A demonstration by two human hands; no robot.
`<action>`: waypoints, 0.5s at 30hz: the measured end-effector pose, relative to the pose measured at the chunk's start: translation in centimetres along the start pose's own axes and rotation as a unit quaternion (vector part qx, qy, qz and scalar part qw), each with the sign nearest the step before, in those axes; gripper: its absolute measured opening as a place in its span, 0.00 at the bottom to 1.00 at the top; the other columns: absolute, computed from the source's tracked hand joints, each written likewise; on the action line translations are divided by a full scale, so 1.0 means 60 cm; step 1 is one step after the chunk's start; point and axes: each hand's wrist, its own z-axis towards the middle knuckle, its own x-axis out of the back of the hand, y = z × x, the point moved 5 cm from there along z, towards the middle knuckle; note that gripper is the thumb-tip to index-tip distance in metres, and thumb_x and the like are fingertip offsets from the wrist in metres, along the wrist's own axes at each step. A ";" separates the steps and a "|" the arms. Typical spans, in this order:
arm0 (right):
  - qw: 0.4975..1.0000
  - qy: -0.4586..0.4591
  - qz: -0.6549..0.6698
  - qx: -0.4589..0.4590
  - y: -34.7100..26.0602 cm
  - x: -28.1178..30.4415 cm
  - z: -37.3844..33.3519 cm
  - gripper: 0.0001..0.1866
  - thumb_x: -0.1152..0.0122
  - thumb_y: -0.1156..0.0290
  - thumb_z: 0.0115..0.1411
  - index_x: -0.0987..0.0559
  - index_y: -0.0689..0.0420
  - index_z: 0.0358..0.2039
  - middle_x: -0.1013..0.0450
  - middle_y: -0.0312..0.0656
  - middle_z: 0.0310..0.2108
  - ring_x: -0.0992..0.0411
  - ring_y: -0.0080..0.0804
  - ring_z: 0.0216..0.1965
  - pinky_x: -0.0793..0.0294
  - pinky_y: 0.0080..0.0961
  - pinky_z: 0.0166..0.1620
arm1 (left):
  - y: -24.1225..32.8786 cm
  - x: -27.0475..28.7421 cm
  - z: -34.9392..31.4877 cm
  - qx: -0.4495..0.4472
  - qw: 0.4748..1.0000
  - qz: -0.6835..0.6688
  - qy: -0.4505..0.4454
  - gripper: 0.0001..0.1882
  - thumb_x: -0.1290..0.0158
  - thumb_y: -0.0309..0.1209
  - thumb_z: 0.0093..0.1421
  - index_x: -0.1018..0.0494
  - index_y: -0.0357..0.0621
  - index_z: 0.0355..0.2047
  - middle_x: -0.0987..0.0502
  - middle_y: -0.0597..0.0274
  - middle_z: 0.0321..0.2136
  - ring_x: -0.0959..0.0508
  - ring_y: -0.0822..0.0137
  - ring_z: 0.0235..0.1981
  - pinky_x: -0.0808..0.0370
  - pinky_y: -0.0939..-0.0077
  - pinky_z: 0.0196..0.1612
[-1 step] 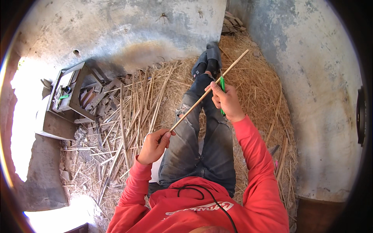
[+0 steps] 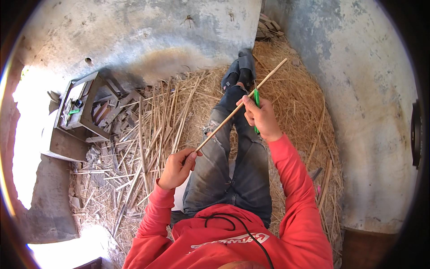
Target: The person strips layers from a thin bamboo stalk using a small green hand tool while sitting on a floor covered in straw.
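A long, thin pale wooden stick slants up and to the right over my legs. My left hand pinches its lower end between thumb and fingers. Farther up, my right hand is closed around a green utility knife, its thumb lying along the stick. The thin blade projects above the green handle and crosses the stick. Most of the handle is hidden by the fingers. Beyond the right hand, the stick's far end sticks out free over the straw.
Straw and shavings cover the floor around my stretched-out legs. To the left lie many loose sticks and an upturned wooden stool-like frame with a green item on it. Worn plaster walls stand close ahead and at right.
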 end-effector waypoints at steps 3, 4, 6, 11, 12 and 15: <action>0.998 0.004 -0.054 0.020 0.006 -0.010 -0.013 0.13 0.35 0.62 0.70 0.15 0.59 0.38 0.41 0.22 0.17 0.47 0.11 0.17 0.49 0.17 0.22 | 0.007 0.010 0.002 -0.002 0.999 -0.007 0.038 0.12 0.49 0.32 0.75 0.20 0.35 0.45 0.26 0.68 0.20 0.27 0.78 0.23 0.31 0.80 0.28; 0.995 0.001 -0.090 0.039 0.014 -0.016 -0.016 0.11 0.33 0.63 0.69 0.15 0.59 0.39 0.40 0.23 0.17 0.46 0.10 0.18 0.48 0.18 0.23 | 0.005 0.012 0.004 -0.011 0.997 -0.017 0.077 0.12 0.48 0.31 0.75 0.20 0.34 0.45 0.26 0.68 0.21 0.27 0.78 0.24 0.30 0.80 0.29; 0.991 -0.020 -0.129 0.039 0.019 -0.037 -0.032 0.09 0.27 0.66 0.63 0.14 0.56 0.38 0.37 0.22 0.19 0.44 0.10 0.23 0.45 0.19 0.27 | -0.004 0.045 0.006 -0.032 0.972 -0.010 0.232 0.10 0.46 0.28 0.73 0.19 0.34 0.43 0.24 0.69 0.23 0.26 0.78 0.25 0.29 0.82 0.30; 0.976 -0.123 -0.150 0.095 0.058 -0.090 -0.079 0.09 0.29 0.66 0.65 0.14 0.59 0.39 0.38 0.22 0.18 0.42 0.10 0.22 0.42 0.18 0.28 | 0.073 0.239 -0.015 -0.323 0.746 -0.046 0.581 0.12 0.57 0.36 0.79 0.28 0.44 0.42 0.21 0.60 0.33 0.26 0.73 0.31 0.28 0.78 0.35; 0.972 -0.148 -0.143 0.113 0.066 -0.101 -0.083 0.10 0.29 0.66 0.65 0.14 0.59 0.39 0.39 0.22 0.18 0.41 0.10 0.23 0.41 0.17 0.28 | 0.091 0.257 -0.019 -0.348 0.727 -0.082 0.587 0.12 0.57 0.37 0.79 0.29 0.44 0.44 0.18 0.55 0.38 0.22 0.71 0.36 0.25 0.78 0.40; 0.976 -0.142 -0.161 0.037 0.077 -0.123 -0.098 0.15 0.29 0.59 0.65 0.13 0.56 0.46 0.36 0.23 0.20 0.39 0.11 0.24 0.42 0.18 0.28 | 0.140 0.204 0.025 -0.323 0.791 -0.235 0.464 0.12 0.57 0.37 0.79 0.29 0.44 0.44 0.19 0.47 0.51 0.19 0.62 0.51 0.22 0.69 0.56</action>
